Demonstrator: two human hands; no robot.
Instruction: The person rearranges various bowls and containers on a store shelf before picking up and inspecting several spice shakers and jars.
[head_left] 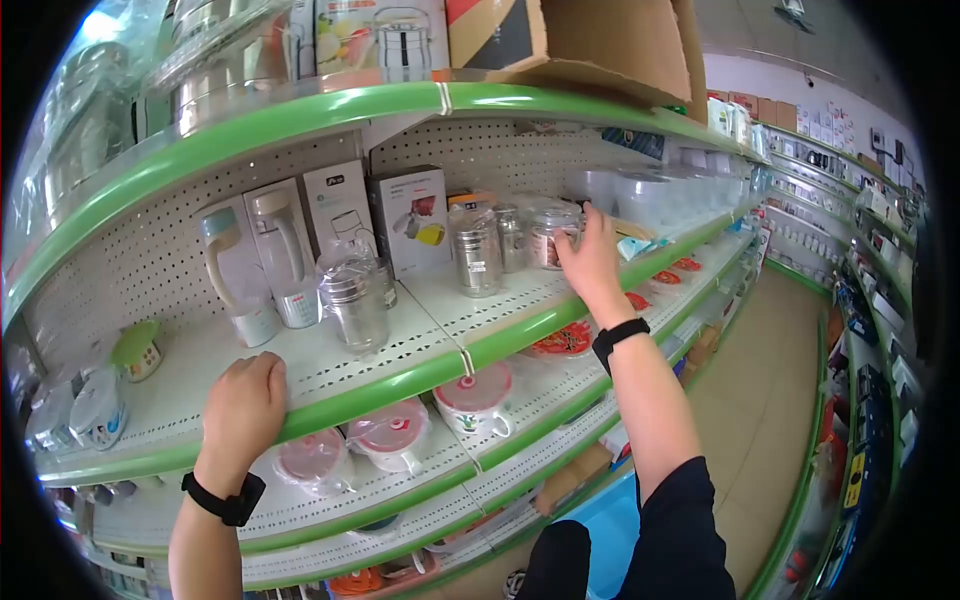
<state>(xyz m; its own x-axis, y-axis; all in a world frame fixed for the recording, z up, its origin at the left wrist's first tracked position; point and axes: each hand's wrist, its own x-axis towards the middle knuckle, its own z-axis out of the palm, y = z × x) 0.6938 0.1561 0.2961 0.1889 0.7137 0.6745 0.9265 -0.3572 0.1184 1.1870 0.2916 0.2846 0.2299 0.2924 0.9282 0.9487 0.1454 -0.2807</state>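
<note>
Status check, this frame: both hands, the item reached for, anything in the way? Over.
Left hand curled over green shelf edge. Right hand open, reaching clear jar, contact unclear. Steel canister beside jar, not blocking.

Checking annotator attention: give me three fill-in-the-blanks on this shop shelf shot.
1. The left hand rests on the ____ front edge of the white perforated metal shelf.
2. Both it and the right hand have a ____ band on the wrist.
3. The white cup with a red lid sits on the shelf ____ that one.
Missing: green; black; below.
</note>
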